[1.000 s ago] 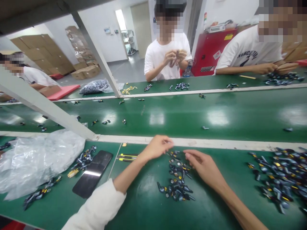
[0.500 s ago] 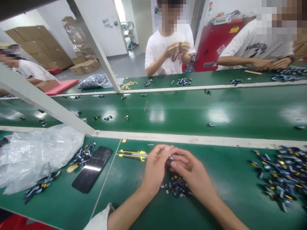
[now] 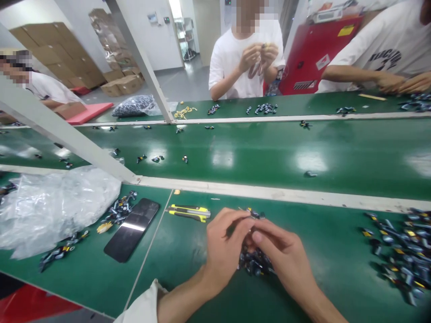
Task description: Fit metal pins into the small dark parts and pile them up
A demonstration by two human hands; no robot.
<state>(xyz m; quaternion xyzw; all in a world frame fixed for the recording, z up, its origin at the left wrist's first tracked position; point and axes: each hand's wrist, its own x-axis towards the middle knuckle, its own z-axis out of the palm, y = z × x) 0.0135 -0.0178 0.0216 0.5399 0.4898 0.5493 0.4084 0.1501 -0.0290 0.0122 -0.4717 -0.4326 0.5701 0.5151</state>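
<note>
My left hand [image 3: 225,244] and my right hand [image 3: 282,251] meet over a small heap of dark metal parts [image 3: 253,262] on the green bench [image 3: 188,278]. Both hands have their fingers curled and pinched together at the top of the heap, fingertips touching. What they pinch is hidden between the fingers. A few more of the small parts [image 3: 254,214] lie just beyond my fingertips. A yellow and black utility knife [image 3: 188,212] lies left of my left hand.
A black phone [image 3: 132,229] and a crumpled clear plastic bag [image 3: 50,208] lie at the left, with loose parts [image 3: 117,213] between them. A large pile of parts [image 3: 402,251] sits at the right. The conveyor belt [image 3: 256,154] carries scattered parts. Other people work across it.
My hands came together from apart, closed over the heap and drew slightly toward me. The view shifted a little rightward and down.
</note>
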